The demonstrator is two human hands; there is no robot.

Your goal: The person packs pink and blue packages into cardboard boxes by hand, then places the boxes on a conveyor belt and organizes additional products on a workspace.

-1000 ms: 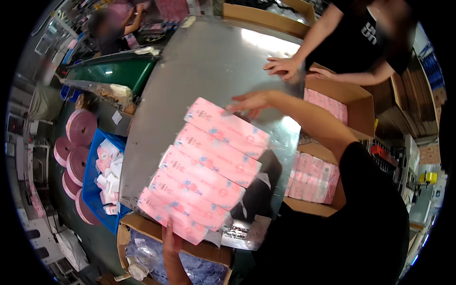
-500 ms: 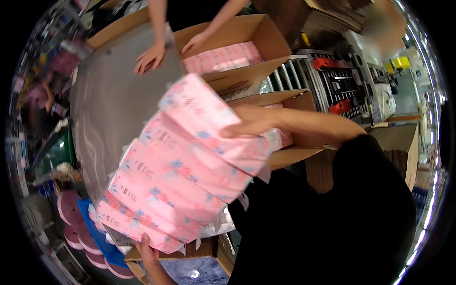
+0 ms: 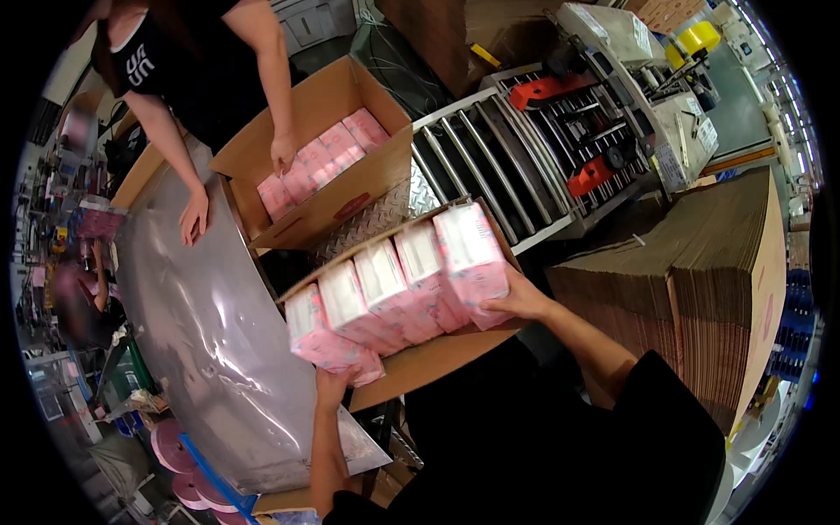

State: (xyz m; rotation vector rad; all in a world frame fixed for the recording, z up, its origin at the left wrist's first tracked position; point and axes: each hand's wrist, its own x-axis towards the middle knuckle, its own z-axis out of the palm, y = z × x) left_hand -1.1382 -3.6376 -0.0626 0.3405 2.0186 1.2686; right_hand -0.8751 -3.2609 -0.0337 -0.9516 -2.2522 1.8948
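A row of several pink floral tissue packs (image 3: 407, 293), with white ends facing up, is squeezed between my two hands. My left hand (image 3: 337, 388) is closed on the near left end of the row. At the right end, my right hand (image 3: 518, 300) presses its fingers against the last pack. The row sits over or partly inside an open cardboard carton (image 3: 437, 360). Its near flap shows below the packs, and a far edge shows behind them; the carton's inside is mostly hidden.
Beyond stands another open carton (image 3: 341, 206) with pink packs (image 3: 324, 162); a co-worker's hand (image 3: 283, 153) reaches into it. Their other hand (image 3: 194, 217) rests on a metal table (image 3: 201, 324). A roller conveyor (image 3: 490, 157) and stacked flat cartons (image 3: 691, 280) are at the right.
The packs have moved from above the metal table rightward to the near carton and turned, white ends up. Both my hands moved with them. My view has shifted too.
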